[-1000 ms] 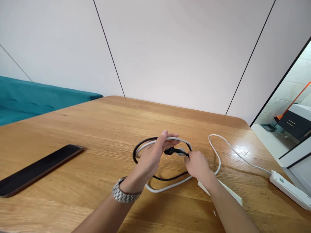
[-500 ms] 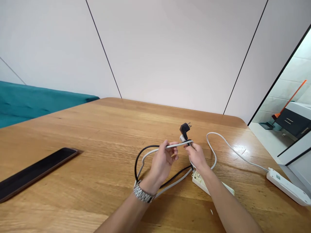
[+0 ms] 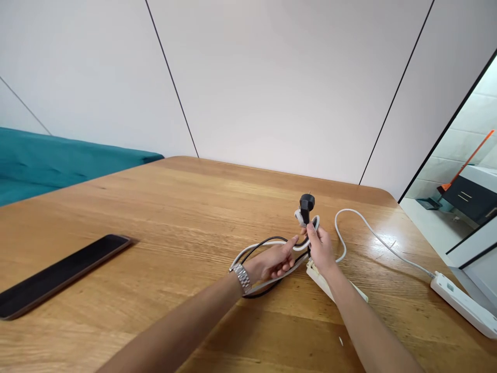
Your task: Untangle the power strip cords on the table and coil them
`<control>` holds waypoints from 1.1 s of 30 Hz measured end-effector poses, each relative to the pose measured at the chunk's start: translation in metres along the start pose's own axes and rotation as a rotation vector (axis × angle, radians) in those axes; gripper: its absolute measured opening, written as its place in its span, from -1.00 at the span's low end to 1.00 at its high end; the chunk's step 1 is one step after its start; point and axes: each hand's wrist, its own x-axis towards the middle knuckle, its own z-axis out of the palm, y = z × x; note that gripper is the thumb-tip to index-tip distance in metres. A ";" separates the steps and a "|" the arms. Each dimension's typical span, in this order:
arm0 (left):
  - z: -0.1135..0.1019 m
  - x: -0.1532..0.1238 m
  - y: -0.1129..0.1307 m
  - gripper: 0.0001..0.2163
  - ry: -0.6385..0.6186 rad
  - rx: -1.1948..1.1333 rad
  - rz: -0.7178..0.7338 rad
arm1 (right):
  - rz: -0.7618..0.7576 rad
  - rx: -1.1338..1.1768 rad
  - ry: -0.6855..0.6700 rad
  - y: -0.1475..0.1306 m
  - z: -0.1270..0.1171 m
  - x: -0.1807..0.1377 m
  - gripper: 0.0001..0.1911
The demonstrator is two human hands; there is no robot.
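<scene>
My right hand (image 3: 321,249) is closed around a black and a white power cord just below their plugs. The black plug (image 3: 306,202) stands upright above its thumb, and the white plug (image 3: 299,217) shows beside it, partly hidden. My left hand (image 3: 275,259), wearing a metal watch (image 3: 243,278), pinches the cords between thumb and curled fingers, close to the right hand. White cord (image 3: 248,248) and black cord (image 3: 267,239) loop around the left wrist. Under the right forearm lies a cream power strip (image 3: 320,284), partly covered.
A white power strip (image 3: 464,304) lies at the right, its white cord (image 3: 373,230) curving across the wooden table (image 3: 163,223). At the left rests a flat black-screened device (image 3: 58,277). A teal sofa (image 3: 70,163) and a wall (image 3: 272,88) stand behind.
My left hand has moved right and turned, and its fingers have closed on the cords. A small cord loop now bends beside the right thumb. The plugs have turned and shifted slightly right.
</scene>
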 end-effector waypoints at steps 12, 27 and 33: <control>-0.017 -0.026 0.015 -0.60 0.284 0.206 0.714 | -0.117 -0.337 -0.031 0.007 0.004 -0.007 -0.60; -0.038 0.029 0.000 -0.60 0.799 -0.178 0.466 | -0.036 -1.029 0.001 -0.009 -0.001 -0.010 -0.65; -0.062 0.011 0.010 -0.64 0.460 -0.294 0.329 | 0.010 -1.224 -0.091 -0.012 -0.008 -0.006 -0.43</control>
